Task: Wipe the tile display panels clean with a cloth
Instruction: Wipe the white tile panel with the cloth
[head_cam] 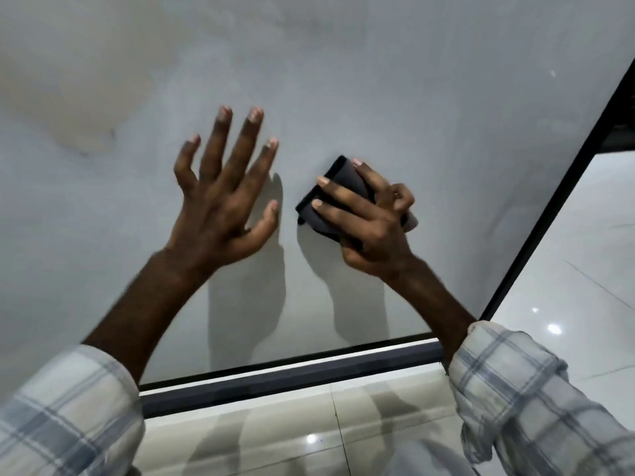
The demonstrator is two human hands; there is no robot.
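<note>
Cloth [338, 197], dark and folded, sits at my two o'clock on the pale grey tile panel [378, 80], pinched by my right hand [371, 231]. My left hand [220, 204] spreads wide at eleven o'clock. I read no writing. Glossy floor tiles [567, 269] gleam at four o'clock.

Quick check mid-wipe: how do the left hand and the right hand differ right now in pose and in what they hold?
The left hand is spread, fingers straight and splayed, holding nothing; the right hand is curled round a folded dark cloth. The left hand reaches higher up the grey tile panel; the right hand sits lower and nearer the panel's dark frame. Both come from plaid sleeves and reach toward the same panel.
</note>
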